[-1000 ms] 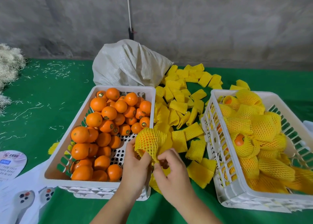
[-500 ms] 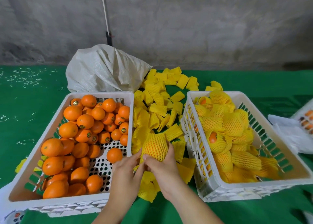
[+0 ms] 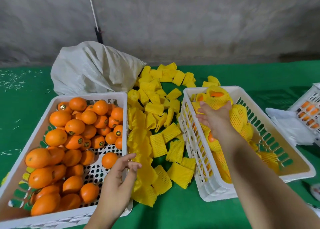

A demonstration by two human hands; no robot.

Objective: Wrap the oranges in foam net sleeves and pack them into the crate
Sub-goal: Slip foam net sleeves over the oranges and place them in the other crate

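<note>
Right hand grips wrapped orange over right crate; left hand relaxed, holding nothing.

The single head-worn view looks forward and down, close over the green table, toward a grey wall.

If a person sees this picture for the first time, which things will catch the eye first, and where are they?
First, the heap of bare oranges filling the white crate on the left. Next, the loose yellow foam net sleeves spread on the green table between the two crates. Then the right hand over the right crate, setting a wrapped orange at its far end.
</note>
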